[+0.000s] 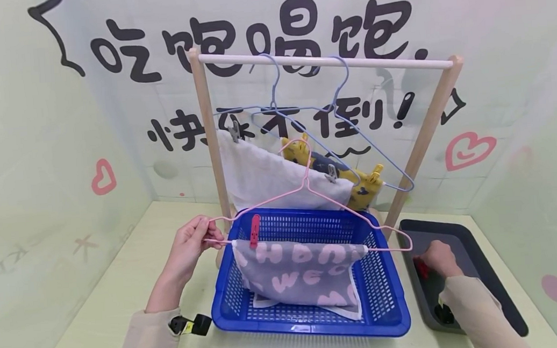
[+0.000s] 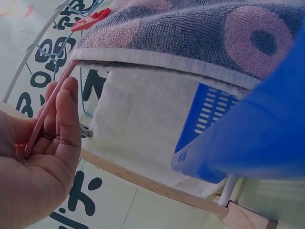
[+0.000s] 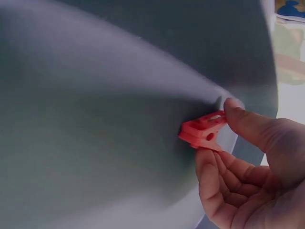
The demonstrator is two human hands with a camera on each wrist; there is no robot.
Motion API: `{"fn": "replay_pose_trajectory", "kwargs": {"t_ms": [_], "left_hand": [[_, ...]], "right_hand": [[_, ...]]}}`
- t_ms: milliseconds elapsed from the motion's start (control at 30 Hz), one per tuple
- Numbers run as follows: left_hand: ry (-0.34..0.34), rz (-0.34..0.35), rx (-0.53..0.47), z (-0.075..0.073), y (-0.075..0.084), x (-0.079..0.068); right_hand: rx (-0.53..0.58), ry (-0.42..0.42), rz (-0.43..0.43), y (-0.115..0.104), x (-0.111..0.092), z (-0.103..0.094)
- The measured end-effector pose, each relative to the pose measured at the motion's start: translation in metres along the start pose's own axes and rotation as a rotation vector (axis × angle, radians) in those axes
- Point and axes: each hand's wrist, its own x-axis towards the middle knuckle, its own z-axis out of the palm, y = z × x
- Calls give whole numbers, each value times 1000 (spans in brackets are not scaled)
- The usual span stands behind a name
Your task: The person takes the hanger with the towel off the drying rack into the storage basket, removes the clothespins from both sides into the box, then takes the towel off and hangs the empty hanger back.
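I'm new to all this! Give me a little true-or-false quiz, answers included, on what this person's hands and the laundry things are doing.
1. The left hand holds the pink hanger. True.
2. The right hand is empty. False: the right hand pinches a red clip.
3. On the grey-and-pink towel there is another red clip. True.
4. The pink hanger hangs from the white bar. False: its hook is free, while two blue hangers hang on the white bar.
5. The dark tray lies beside the blue basket, on the right hand's side. True.
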Motion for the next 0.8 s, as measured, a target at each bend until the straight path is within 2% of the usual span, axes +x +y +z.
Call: {"fn": "replay_pose_trajectory", "kwargs": {"t_ms": [67, 200, 300, 500, 800], "left_hand": [[0, 3, -5, 0, 0, 0], [1, 10, -14, 0, -1, 0], [2, 14, -17, 0, -1, 0], [9, 8, -17, 1, -1, 0], [-2, -1, -21, 2, -1, 1]], "right_hand": [[-26, 15, -13, 1, 0, 1], [-4, -3, -17, 2, -1, -1], [27, 9, -55, 3, -3, -4], [137, 155, -172, -3, -15, -17], [300, 326, -340, -33, -51, -47]]}}
